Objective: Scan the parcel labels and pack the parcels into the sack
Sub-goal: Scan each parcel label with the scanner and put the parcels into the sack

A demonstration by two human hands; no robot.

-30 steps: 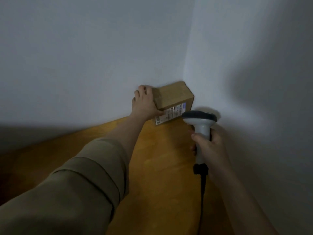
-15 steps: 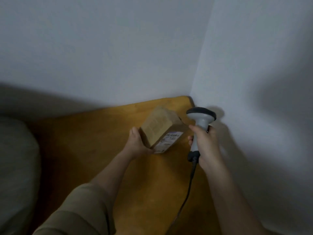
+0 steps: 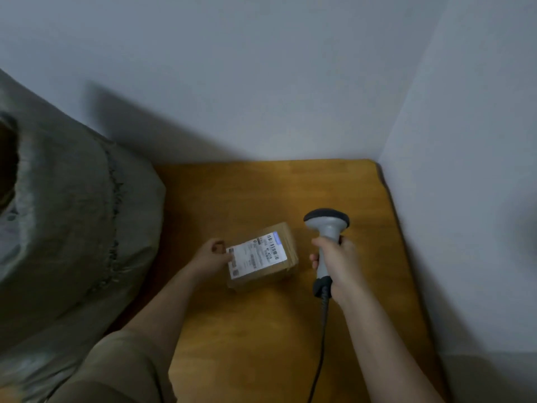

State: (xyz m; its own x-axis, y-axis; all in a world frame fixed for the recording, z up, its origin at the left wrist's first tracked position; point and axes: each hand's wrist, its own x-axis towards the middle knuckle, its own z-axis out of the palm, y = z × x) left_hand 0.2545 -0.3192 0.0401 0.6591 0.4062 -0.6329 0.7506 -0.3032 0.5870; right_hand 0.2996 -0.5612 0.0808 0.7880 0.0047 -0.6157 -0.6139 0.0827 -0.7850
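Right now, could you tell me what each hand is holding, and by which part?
The left hand grips the cardboard parcel by its left edge, beside the label. The right hand holds the scanner by its handle.

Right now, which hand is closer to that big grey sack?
Left. The left hand holds the parcel just right of the sack; the right hand, gripping the scanner, is farther right.

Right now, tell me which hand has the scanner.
The right hand: it grips the grey scanner by its handle, while the left hand holds the labelled parcel.

Brown parcel (image 3: 286, 242), white label (image 3: 257, 255), grey-green sack (image 3: 72, 222)
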